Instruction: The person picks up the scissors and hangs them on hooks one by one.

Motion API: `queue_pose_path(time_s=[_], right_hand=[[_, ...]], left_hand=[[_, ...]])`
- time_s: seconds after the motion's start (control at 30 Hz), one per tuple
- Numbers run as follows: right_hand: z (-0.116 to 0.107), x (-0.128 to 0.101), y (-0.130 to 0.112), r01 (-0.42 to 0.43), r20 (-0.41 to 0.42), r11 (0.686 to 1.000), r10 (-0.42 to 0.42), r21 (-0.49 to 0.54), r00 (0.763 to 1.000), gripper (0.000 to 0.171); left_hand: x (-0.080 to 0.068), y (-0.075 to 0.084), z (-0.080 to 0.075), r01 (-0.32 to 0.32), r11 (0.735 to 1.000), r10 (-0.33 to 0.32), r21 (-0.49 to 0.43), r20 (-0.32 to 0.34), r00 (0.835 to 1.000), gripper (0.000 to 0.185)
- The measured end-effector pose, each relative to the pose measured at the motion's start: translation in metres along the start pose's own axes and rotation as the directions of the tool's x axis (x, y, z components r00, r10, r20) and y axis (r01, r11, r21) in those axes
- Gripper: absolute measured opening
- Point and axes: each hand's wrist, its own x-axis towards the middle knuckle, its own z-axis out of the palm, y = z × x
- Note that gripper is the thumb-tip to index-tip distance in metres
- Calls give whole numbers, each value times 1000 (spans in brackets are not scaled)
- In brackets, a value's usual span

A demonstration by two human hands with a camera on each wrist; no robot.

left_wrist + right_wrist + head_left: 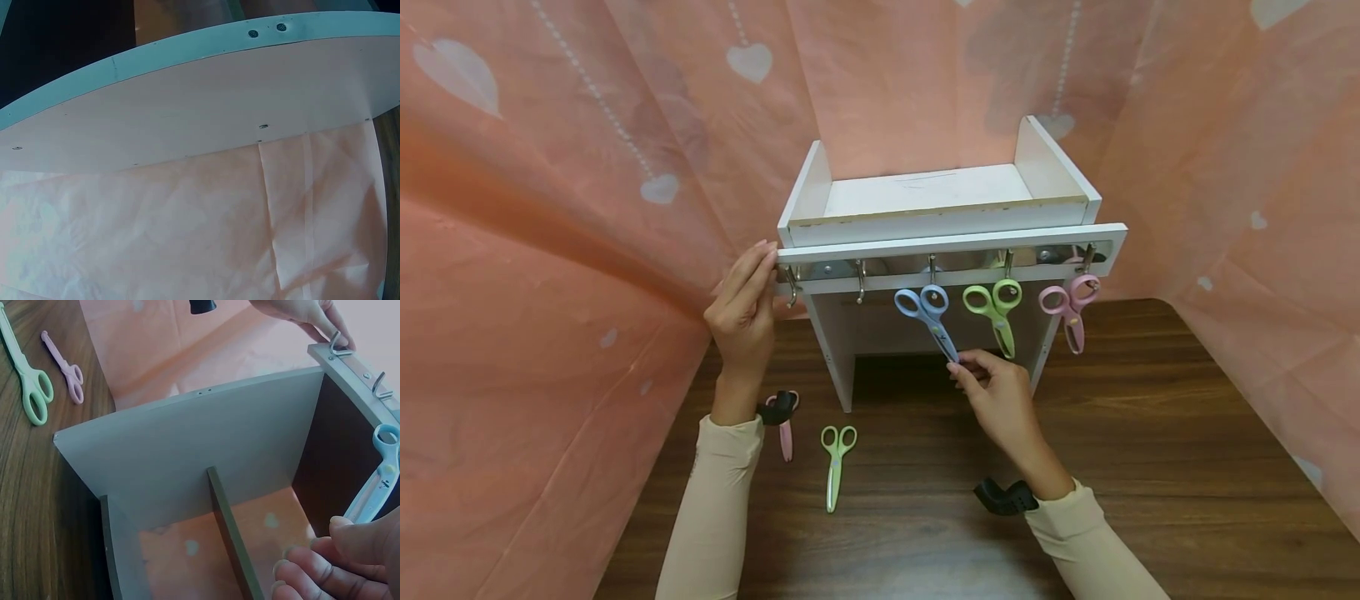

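My left hand [743,312] holds the left end of a white board with a row of metal hooks, the hook rail [955,243]. Between thumb and fingers, my right hand [996,396] pinches the blade end of blue scissors [934,321], whose handle loop is at the middle hook [932,267]. To their right, green scissors [994,312] and pink scissors [1070,312] hang from hooks. The two left hooks [861,282] carry nothing. In the right wrist view, the blue scissors [375,487] slant down from the rail into my right fingertips.
Behind the rail stands a white shelf unit [925,192] with open sides below. On the wooden table [910,500] lie another green scissors [835,471] and another pink scissors [786,437], partly behind the left wrist's black strap. Pink curtains [587,292] surround the table.
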Motion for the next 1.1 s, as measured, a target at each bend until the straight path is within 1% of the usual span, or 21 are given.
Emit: queue_pose_path(time_s=[0.3,0.5,0.63,0.8,0.93,1.03,1.1], right_hand=[[1,-2,4,-9,-7,1000,9,-14,1000,7],[0,-3,2,-6,-17,999,5,-36,1000,6],[-2,-5,-1,12,-22,998,-13,-64,1000,4],[-8,-7,-7,73,-47,989,-80,-130,996,4],[-13,-10,-13,130,-78,982,-141,-134,987,10],[-18,-11,-20,193,-115,975,-205,-107,972,10],[-21,-11,-25,253,-140,963,-264,-94,954,9]], left_hand=[[-1,0,0,2,1000,-2,-7,-1,1000,30],[-1,1,1,0,1000,0,-5,-8,1000,30],[0,1,2,-2,1000,2,-4,-12,1000,29],[0,1,2,6,1000,-6,-6,-8,1000,29],[-1,0,1,7,1000,-7,-6,-9,1000,29],[-1,-1,1,5,1000,-5,0,-11,1000,30],[-1,-1,2,3,1000,-3,5,-12,1000,30]])
